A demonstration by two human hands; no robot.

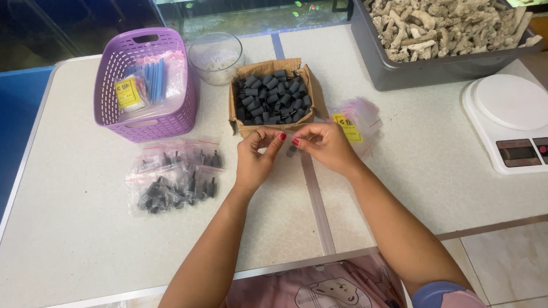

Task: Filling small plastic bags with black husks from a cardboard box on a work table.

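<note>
Two hands meet over the white surface (82, 238), just in front of the cardboard box (241, 128) of black cylindrical pieces (272, 97). My left hand (255, 156) and right hand (327, 145) pinch a small clear bag (288, 148), fingers closed on its edge; I judge bagging underway. Filled bags (173, 179) lie left. Next move needs the opening spread.

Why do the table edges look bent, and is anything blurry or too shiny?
Head view: the wide lens bows the white table at its edges; light is soft and even, with faint shadows under both hands; the clear bags catch small glints; the left hand and right hand look slightly soft, and what they pinch is too small to tell.
</note>
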